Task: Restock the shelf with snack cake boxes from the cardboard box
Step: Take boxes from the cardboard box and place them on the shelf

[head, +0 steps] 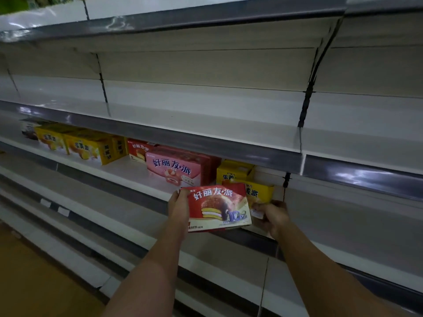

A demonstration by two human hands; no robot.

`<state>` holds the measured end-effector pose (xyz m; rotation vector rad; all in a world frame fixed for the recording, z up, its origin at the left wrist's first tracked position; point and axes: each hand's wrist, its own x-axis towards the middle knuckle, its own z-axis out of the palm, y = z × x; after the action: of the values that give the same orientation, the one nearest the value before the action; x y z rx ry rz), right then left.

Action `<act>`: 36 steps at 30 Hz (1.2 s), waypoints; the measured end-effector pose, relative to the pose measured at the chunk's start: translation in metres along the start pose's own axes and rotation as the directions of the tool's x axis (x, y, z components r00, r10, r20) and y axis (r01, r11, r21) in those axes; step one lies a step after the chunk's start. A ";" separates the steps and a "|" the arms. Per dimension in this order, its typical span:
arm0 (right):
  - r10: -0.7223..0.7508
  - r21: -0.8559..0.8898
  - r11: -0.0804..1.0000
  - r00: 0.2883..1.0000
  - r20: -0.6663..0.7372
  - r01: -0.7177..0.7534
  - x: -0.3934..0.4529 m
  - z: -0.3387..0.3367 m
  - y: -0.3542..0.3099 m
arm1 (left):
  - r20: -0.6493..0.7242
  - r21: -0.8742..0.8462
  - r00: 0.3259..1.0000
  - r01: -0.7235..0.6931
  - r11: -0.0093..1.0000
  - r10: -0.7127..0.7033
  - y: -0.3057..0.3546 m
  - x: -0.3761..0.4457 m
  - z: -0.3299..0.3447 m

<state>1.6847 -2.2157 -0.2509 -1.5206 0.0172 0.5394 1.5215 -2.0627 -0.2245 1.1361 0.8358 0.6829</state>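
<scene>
A red snack cake box (217,207) with a chocolate pie picture is held at the front edge of the middle shelf (128,172). My left hand (179,208) grips its left side. My right hand (273,215) grips the lower corner of a yellow snack cake box (259,193) just behind and to the right of the red one. A pink box (174,168) stands on the shelf to the left of these. The cardboard box is not in view.
Further left on the same shelf stand another red box (137,151) and yellow boxes (91,148). Another yellow box (233,171) sits behind. The shelf above (206,120) and the lower shelves (229,255) are bare. A black upright slot strip (286,179) is right of my hand.
</scene>
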 end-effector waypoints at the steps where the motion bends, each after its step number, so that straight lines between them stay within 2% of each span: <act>1: -0.010 0.005 1.000 1.000 -0.014 0.010 0.006 0.007 0.003 | 0.012 0.001 1.000 0.012 1.000 -0.012 0.001 0.010 -0.003; 3: -0.060 -0.038 0.998 0.995 -0.074 0.057 0.011 0.023 0.006 | 0.036 -0.003 0.999 0.018 1.000 -0.018 0.005 0.029 -0.013; 9: -0.171 -0.399 0.914 0.960 -0.222 0.070 0.022 0.071 0.016 | 0.158 0.030 0.987 0.032 0.999 -0.037 0.024 0.089 -0.045; 13: -0.200 -0.457 0.888 0.940 -0.278 0.053 0.019 0.087 0.008 | 0.219 0.055 0.973 0.060 0.997 -0.071 0.028 0.118 -0.052; 18: -0.213 -0.434 0.900 0.903 -0.373 0.033 0.026 0.097 0.007 | 0.279 0.049 0.952 0.121 0.991 -0.130 0.032 0.132 -0.053; 20: -0.223 -0.427 0.904 0.864 -0.452 0.010 0.017 0.099 0.008 | 0.296 0.052 0.944 0.135 0.989 -0.144 0.032 0.133 -0.053; 22: -0.319 -0.451 0.891 0.777 -0.542 0.051 0.000 0.106 0.010 | 0.307 0.059 0.941 0.131 0.990 -0.143 0.032 0.131 -0.052; 23: -0.375 -0.484 0.871 0.752 -0.543 0.084 -0.009 0.113 0.013 | 0.309 0.061 0.941 0.127 0.990 -0.139 0.031 0.129 -0.052; 24: -0.416 -0.520 0.846 0.754 -0.508 0.117 -0.017 0.120 0.016 | 0.306 0.065 0.942 0.127 0.990 -0.141 0.031 0.127 -0.053; 27: -0.493 -0.642 0.737 0.819 -0.294 0.212 -0.032 0.144 0.024 | 0.291 0.066 0.949 0.108 0.992 -0.123 0.031 0.122 -0.058; 30: -0.532 -0.739 0.611 0.838 -0.120 0.282 -0.037 0.160 0.029 | 0.240 0.028 0.968 0.069 0.997 -0.073 0.035 0.119 -0.074; 33: -0.490 -0.742 0.578 0.872 0.015 0.338 -0.038 0.178 0.026 | 0.188 0.031 0.982 0.004 1.000 -0.010 0.043 0.122 -0.097; 36: -0.500 -0.730 0.556 0.861 0.089 0.399 -0.041 0.209 0.018 | 0.115 0.052 0.992 -0.063 0.997 0.056 0.053 0.141 -0.123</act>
<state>1.5762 -2.0321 -0.2388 -2.2513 -0.5521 -0.0127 1.4886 -1.8711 -0.2279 1.2422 0.7308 0.6417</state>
